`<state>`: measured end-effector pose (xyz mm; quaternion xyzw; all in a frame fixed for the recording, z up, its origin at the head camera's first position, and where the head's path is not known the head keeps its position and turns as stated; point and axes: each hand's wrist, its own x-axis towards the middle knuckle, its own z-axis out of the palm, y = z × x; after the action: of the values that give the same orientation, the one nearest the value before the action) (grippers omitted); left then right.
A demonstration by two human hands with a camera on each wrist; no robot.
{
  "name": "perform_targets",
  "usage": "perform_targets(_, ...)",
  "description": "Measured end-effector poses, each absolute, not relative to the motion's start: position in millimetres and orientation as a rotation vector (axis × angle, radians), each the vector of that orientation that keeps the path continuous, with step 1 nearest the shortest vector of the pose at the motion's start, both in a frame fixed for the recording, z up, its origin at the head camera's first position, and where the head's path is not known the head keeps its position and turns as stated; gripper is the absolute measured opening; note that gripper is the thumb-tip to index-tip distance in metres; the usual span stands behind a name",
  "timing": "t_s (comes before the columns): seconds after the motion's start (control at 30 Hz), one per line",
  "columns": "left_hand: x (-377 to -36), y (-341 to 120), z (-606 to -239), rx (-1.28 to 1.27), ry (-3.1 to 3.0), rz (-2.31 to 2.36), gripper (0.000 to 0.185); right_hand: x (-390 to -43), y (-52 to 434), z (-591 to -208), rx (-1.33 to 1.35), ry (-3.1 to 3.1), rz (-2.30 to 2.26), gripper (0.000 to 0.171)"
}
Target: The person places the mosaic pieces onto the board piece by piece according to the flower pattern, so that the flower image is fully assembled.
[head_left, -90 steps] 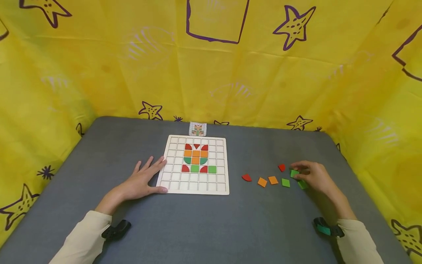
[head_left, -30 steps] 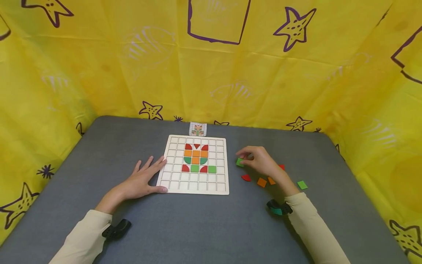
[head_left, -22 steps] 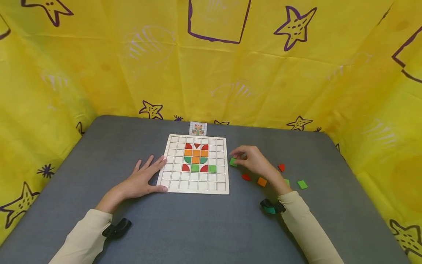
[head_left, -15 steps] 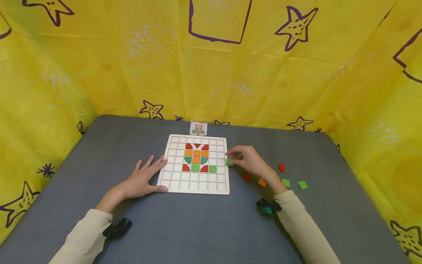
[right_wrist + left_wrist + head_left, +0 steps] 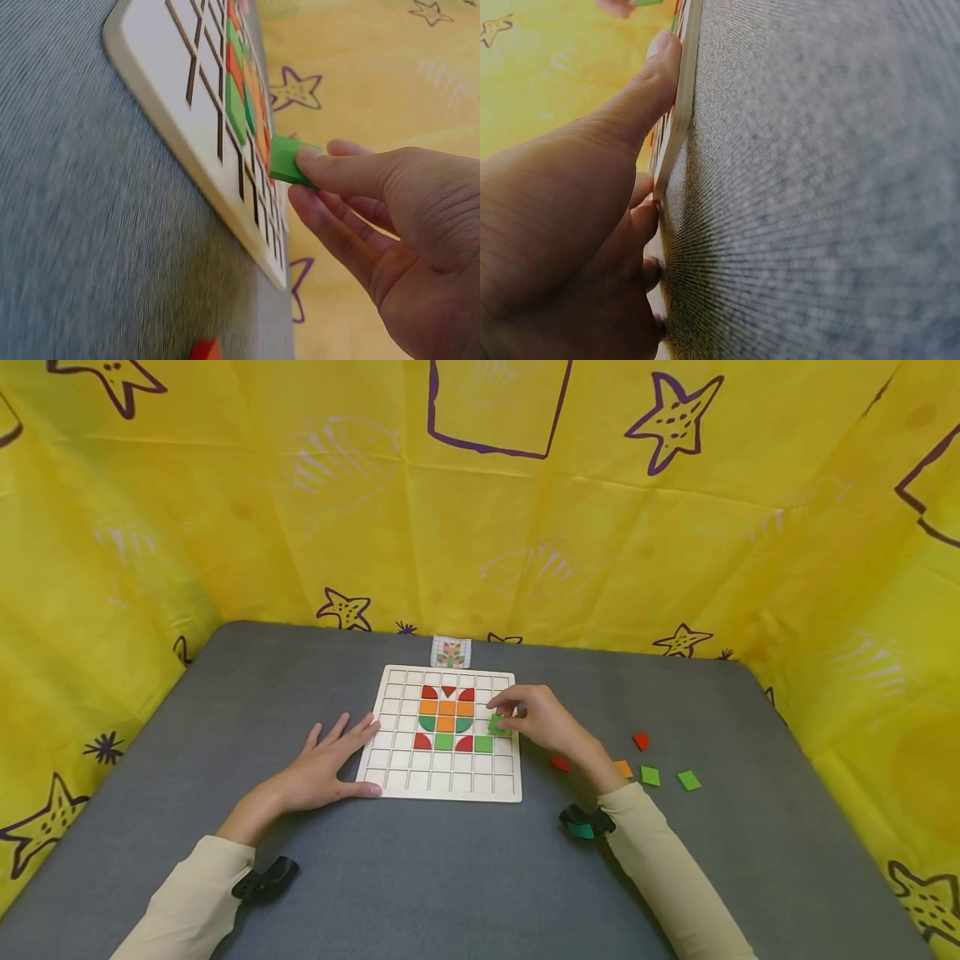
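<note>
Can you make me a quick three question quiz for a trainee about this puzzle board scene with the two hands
1. True or false: the right hand pinches a green tile above the grid board.
2. What does the left hand do? A) lifts a red piece B) rests flat against the board's left edge C) holds the pattern card
3. Fill in: the small pattern card stands past the board's ____ edge.

Key: 1 true; 2 B; 3 far.

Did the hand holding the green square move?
Yes. The right hand carried the green square leftward from the loose pieces to over the wooden board, near its right edge.
</note>
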<state>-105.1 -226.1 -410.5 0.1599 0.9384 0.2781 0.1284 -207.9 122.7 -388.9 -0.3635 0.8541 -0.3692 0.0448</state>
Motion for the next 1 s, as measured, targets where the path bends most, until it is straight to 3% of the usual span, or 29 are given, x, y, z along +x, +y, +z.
perform_targets(1.0, -105.6, -226.8, -411.1, 0.467, 2.727, 0.810, 0.103, -206.3, 27.3, -382.1, -1.248, 2.475, -0.984, 0.022)
